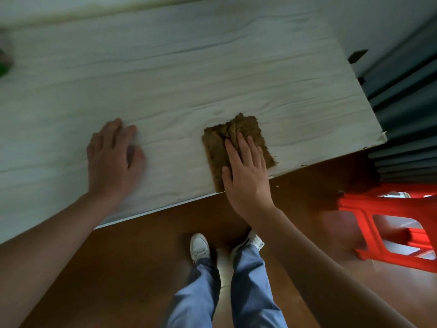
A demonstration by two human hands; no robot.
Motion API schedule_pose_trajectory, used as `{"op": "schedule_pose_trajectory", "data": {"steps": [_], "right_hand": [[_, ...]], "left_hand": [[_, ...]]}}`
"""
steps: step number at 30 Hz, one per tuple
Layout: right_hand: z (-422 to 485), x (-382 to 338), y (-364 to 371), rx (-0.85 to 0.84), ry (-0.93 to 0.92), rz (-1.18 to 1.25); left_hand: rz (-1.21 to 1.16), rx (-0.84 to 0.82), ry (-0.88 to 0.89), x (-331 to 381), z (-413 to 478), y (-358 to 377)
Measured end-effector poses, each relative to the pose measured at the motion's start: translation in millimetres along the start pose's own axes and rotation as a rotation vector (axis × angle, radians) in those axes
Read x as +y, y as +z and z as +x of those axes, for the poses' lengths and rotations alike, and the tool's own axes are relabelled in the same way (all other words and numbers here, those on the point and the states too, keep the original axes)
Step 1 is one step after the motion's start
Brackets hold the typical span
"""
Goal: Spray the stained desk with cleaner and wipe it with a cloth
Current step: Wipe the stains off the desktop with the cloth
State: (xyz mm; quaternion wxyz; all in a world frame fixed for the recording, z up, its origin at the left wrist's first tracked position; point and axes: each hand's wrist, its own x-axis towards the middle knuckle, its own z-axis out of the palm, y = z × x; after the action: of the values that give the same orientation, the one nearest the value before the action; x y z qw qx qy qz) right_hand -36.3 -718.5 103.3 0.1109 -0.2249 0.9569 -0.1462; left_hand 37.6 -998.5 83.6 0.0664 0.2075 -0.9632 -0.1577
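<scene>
Cloth (233, 143) — a brown, frayed square — lies flat on the pale wood-grain surface (189, 74) at centre right of the frame, close to the near edge and not far from the chipped right corner. The right hand (246, 174) presses down on it with fingers spread and palm open, gripping nothing; a flat hand like this looks meant to push the cloth across the top rather than lift it, which suggests the wiping step is in hand. The cloth bunches into ridges just ahead of the fingertips.

At centre left, the left hand (113, 157) rests palm-down on the bare surface, fingers loosely extended and empty — probably bracing the person as they lean over. Its outline is blurred, so exactly how it sits is hard to tell.

No stain shows clearly on the top. A blurred green and grey shape (4, 60) at the far left edge may be the cleaner, but it is too smeared to name.

Little blocks the wiping path: the surface between and beyond the hands is bare. Off the top, a red plastic stool (387, 228) stands on the brown floor (132, 261) at lower right, near the corner, with dark pleated curtains (402, 91) behind. The person's white shoes and blue trousers show below.
</scene>
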Motion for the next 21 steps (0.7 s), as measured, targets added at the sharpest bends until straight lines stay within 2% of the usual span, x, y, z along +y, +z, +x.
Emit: {"op": "schedule_pose_trajectory", "data": {"steps": [5,10,17,21], "right_hand": [[-1,-66,27,-0.067,-0.127,-0.036],[1,-48,17,-0.064,-0.136,-0.013],[47,15,-14,-0.036,0.132,-0.067],[80,8,-16,0.032,0.265,-0.026]], "left_hand": [[0.007,-0.019,0.007,-4,-2,0],[0.000,0.018,0.015,-4,-2,2],[-0.015,0.023,0.023,-4,-3,-1],[-0.012,0.032,0.027,-4,-3,0]]}}
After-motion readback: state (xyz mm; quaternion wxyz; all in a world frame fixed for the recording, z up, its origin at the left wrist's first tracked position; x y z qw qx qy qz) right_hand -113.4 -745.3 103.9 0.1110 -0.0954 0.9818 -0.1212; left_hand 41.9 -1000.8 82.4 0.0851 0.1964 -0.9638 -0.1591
